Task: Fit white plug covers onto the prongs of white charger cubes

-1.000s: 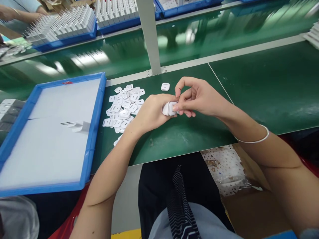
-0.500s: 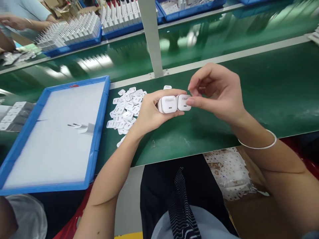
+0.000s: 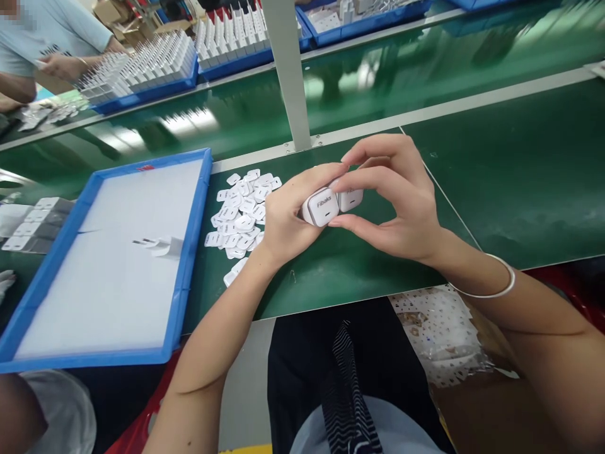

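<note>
My left hand (image 3: 290, 208) is wrapped round two white chargers side by side above the green table. The nearer-left charger (image 3: 322, 207) faces up with a grey "Fibaks" mark and a small dark port slot. Fingers of my right hand (image 3: 404, 205) partly cover the second charger (image 3: 350, 200). My right thumb and forefinger are curled in a pinch at the edges of the left charger's end face. Just left of my hands lies a loose pile of small white face plates (image 3: 241, 211), with the same kind of slot and print.
A blue-rimmed tray (image 3: 189, 246) with a white liner holds one white two-pin plug piece (image 3: 165, 246). Behind, a grey post (image 3: 290, 82) rises from the table. Blue trays of upright plug pieces (image 3: 155, 63) stand across the line, near a co-worker's hand (image 3: 63, 66).
My right hand has moved left from the right charger onto the left one, its fingers now reaching across. The chargers have tilted slightly. A white plate behind my left hand is now hidden.
</note>
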### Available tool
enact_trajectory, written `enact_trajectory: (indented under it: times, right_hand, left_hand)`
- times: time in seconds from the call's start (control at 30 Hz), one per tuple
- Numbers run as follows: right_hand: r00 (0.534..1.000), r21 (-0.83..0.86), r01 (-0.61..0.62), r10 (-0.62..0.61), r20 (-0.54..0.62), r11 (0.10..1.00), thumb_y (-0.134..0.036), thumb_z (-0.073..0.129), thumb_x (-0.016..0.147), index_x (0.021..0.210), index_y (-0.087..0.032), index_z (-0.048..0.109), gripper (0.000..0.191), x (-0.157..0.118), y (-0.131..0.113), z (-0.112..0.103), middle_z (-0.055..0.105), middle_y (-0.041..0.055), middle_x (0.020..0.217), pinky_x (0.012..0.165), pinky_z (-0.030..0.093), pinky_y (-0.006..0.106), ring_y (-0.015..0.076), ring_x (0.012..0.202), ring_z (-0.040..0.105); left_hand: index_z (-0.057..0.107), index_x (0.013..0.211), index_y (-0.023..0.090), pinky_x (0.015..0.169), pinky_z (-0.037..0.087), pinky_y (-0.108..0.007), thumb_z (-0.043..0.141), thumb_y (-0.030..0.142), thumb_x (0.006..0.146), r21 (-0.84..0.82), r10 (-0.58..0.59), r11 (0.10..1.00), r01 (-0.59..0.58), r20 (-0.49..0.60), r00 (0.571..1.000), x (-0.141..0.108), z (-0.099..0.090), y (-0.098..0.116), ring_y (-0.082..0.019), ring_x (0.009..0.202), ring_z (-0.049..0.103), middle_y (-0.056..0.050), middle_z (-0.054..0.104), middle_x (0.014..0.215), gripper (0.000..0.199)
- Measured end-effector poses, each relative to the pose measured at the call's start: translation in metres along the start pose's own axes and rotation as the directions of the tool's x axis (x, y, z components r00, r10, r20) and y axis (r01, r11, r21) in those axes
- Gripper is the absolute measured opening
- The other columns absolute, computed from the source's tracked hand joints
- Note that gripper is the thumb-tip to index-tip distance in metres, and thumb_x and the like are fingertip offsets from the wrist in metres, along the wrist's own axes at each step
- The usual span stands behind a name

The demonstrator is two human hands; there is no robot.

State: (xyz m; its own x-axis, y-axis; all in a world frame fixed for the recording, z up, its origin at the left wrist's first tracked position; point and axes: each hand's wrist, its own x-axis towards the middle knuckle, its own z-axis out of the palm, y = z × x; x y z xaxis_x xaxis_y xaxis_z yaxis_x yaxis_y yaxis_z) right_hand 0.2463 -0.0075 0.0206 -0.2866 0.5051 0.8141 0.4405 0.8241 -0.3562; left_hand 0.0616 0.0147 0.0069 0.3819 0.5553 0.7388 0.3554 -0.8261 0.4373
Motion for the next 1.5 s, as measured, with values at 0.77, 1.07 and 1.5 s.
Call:
enact_trajectory:
  times: [0.77, 1.07, 1.5]
  right_hand:
    - [0.986, -0.056, -0.066, 0.073, 0.147, 0.996, -0.017, 0.07, 0.084, 0.1, -0.027, 0.055, 0.024, -0.004, -0.001, 0.001, 0.063, 0.0057, 0.121, 0.101, 0.05, 0.051, 0.0283, 0.116, 0.059]
    - [0.96, 0.094, -0.173, 0.146, 0.239, 0.98, -0.03, 0.077, 0.081, 0.097, -0.026, 0.057, 0.025, 0.006, 0.004, -0.011, 0.064, 0.0065, 0.115, 0.098, 0.05, 0.052, 0.0301, 0.113, 0.059]
    - [0.855, 0.402, -0.518, 0.449, 0.259, 0.755, -0.031, 0.08, 0.08, 0.092, -0.022, 0.066, 0.02, 0.005, -0.006, -0.011, 0.067, -0.0004, 0.08, 0.055, 0.052, 0.026, 0.0137, 0.067, 0.063]
  left_hand:
    - [0.062, 0.12, 0.021, 0.09, 0.059, -0.037, 0.051, 0.034, 0.1, 0.184, 0.205, 0.958, -0.219, 0.096, 0.974, 0.0, -0.005, -0.011, -0.022, 0.111, 0.07, -0.007, 0.073, 0.116, 0.026]
    - [0.068, 0.111, 0.023, 0.079, 0.058, -0.032, 0.06, 0.034, 0.094, 0.101, -0.04, 0.994, 0.026, 0.142, 0.989, 0.0, -0.002, -0.006, -0.019, 0.093, 0.071, -0.005, 0.075, 0.104, 0.021]
    - [0.07, 0.111, 0.022, 0.077, 0.057, -0.029, 0.068, 0.025, 0.089, -0.055, -0.137, 0.988, 0.145, 0.132, 0.982, 0.0, 0.002, -0.002, -0.017, 0.088, 0.072, -0.005, 0.076, 0.106, 0.021]
